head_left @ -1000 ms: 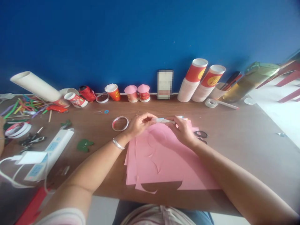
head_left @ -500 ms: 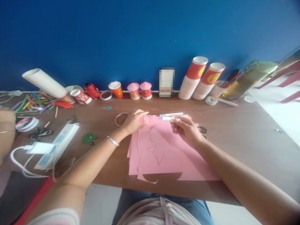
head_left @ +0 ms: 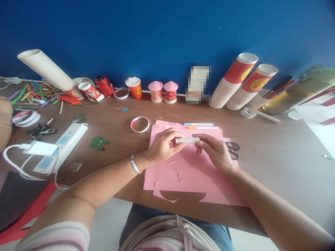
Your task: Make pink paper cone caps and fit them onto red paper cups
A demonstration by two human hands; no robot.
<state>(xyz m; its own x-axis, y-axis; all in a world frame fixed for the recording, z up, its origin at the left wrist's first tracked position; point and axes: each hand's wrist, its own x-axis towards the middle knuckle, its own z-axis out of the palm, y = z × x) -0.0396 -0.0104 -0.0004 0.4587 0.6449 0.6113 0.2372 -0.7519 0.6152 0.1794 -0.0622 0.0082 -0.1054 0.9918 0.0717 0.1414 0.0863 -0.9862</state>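
A small white tube that looks like a glue stick lies level between my two hands, above the pink paper. My left hand grips its left end between thumb and fingers. At the other end, my right hand pinches the tube with thumb and fingertips. Beneath both hands is a stack of pink paper sheets with curved cuts. A blue-white pen and an orange-white pen rest on its far edge. Scissor handles stick out beside my right hand.
A tape roll lies left of the paper. Two pink-topped cups and stacked paper cups stand along the wall. A power strip and green cutout are at left. Another person's arm shows at the left edge.
My left hand has moved right and taken hold of the glue stick's left end; earlier only the right hand held it. Both hands are lower in view, which has shifted slightly.
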